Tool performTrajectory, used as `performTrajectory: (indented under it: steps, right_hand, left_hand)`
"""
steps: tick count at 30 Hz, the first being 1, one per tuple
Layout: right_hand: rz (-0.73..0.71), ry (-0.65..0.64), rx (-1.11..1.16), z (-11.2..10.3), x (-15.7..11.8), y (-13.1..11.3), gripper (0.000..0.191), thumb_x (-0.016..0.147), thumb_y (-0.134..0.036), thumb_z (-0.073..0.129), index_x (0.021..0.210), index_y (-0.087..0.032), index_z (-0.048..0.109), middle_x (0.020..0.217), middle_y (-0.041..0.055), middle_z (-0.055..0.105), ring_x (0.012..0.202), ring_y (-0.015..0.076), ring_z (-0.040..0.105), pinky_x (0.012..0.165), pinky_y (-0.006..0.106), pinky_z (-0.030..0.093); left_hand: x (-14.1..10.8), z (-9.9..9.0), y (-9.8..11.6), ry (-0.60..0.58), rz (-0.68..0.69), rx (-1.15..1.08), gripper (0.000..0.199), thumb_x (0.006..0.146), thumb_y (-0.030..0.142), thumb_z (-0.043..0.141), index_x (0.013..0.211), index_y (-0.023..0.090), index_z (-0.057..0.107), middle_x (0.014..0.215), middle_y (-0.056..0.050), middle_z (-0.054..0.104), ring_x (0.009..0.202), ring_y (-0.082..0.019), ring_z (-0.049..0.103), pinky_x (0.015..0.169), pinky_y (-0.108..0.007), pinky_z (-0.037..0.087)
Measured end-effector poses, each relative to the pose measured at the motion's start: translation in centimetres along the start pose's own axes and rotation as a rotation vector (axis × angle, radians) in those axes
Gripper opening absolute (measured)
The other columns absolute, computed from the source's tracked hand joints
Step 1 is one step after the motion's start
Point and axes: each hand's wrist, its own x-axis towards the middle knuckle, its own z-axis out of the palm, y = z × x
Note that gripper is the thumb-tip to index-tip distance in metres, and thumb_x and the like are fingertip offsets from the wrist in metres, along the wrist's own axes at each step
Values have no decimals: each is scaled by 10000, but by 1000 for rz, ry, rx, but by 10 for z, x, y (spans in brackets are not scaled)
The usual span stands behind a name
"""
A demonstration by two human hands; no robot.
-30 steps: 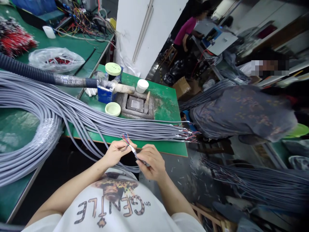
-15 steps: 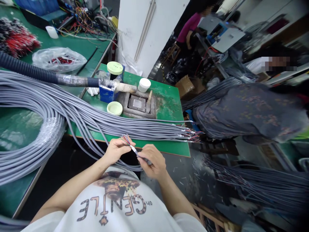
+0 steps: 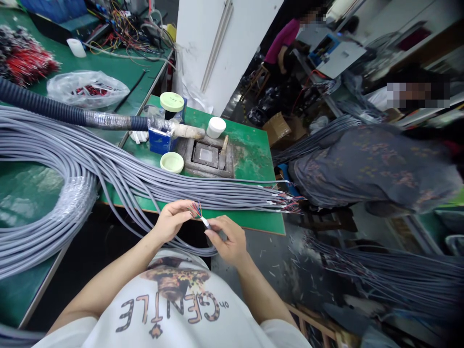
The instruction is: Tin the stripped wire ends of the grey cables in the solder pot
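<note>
Between thumb and fingers, my right hand pinches a grey cable just below its white-wrapped end. Thin coloured wires fan out of that end, pointing up and to the left. My left hand has its thumb and fingertips closed on some of these wires; the exact grip is partly hidden. Just beyond both hands, a thick bundle of grey cables lies along the green table, its stripped ends at the right.
Behind the bundle are a soldering pot, a pale green dish, a white tub and a ribbed hose. Coiled cables lie at the left. A co-worker in a dark flowered garment bends over at the right.
The fanned wires and cable end have shifted slightly right and turned more upright. My left fingers have moved from the cable's white end onto the wires; my right hand has shifted slightly left.
</note>
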Motion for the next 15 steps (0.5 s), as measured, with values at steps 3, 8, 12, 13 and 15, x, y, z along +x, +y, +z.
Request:
performTrajectory:
  steps: [3,8,12,13,15]
  right_hand:
    - [-12,-10,0,0,2,0,100,883,-249,559,944,-206,626,652,-5,590,604,130,544,600,263,454]
    - [7,-63,-23,-2,5,-2,103,879,-245,543,933,-204,622,668,-2,613,614,129,557,608,258,457]
    - [182,-77,-4,4,13,-9,318,800,-307,645,1089,-211,550,766,-2,660,655,136,619,641,251,499]
    - [230,-61,4,7,16,-11,363,783,-322,664,1101,-214,528,758,-11,654,628,131,617,620,242,498]
    - [294,-17,19,13,22,-15,345,780,-342,668,1063,-219,514,704,-35,621,564,114,591,572,221,480]
  left_hand:
    - [3,2,5,20,5,-36,283,576,339,853,777,169,748,729,-40,711,622,-125,629,640,-246,531]
    - [4,4,6,16,79,51,210,627,320,823,719,159,724,704,-30,686,628,-112,607,625,-223,514]
    - [4,7,2,44,84,163,171,674,321,791,749,173,746,759,-42,701,696,-134,623,675,-250,520]
    - [4,9,1,50,82,183,168,675,321,790,756,179,753,771,-45,704,709,-140,627,684,-257,521]
    - [4,11,0,65,95,195,157,669,321,791,750,189,760,774,-46,706,722,-149,630,691,-264,519]
